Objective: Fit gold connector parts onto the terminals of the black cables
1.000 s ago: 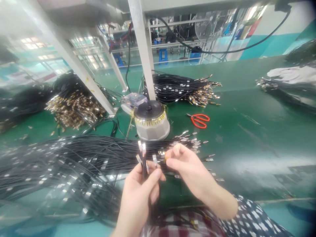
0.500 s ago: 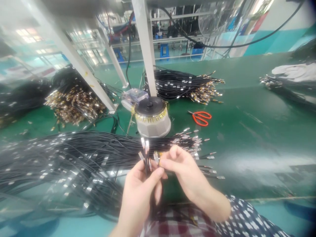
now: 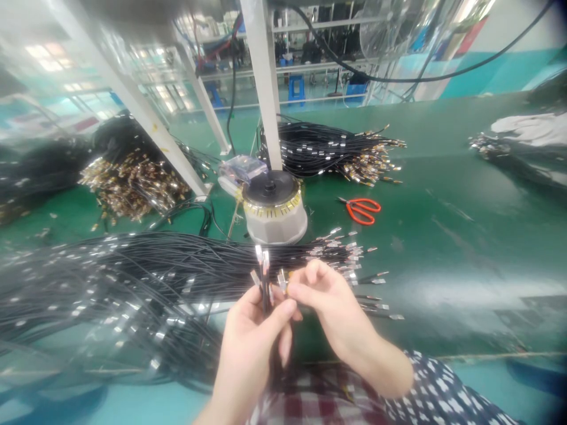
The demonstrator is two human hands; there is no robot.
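Note:
My left hand [image 3: 254,339] is closed round a few thin black cables [image 3: 264,277] whose silver-tipped ends stick up above my thumb. My right hand [image 3: 330,307] pinches a small metal piece against one of those cable ends, right beside my left thumb. Both hands hover over the near edge of a green table [image 3: 443,236]. A large spread of black cables with silver sleeves [image 3: 133,277] lies across the table just beyond and left of my hands.
A round grey-and-black device [image 3: 274,209] stands behind my hands, with red-handled scissors [image 3: 362,209] to its right. More cable bundles with gold connectors lie at the back centre [image 3: 336,153] and back left [image 3: 128,183]. White frame posts [image 3: 266,82] rise from the table.
My right hand has drawn in closer to the cable ends held by my left hand. The view has tilted slightly; the hands keep their grips.

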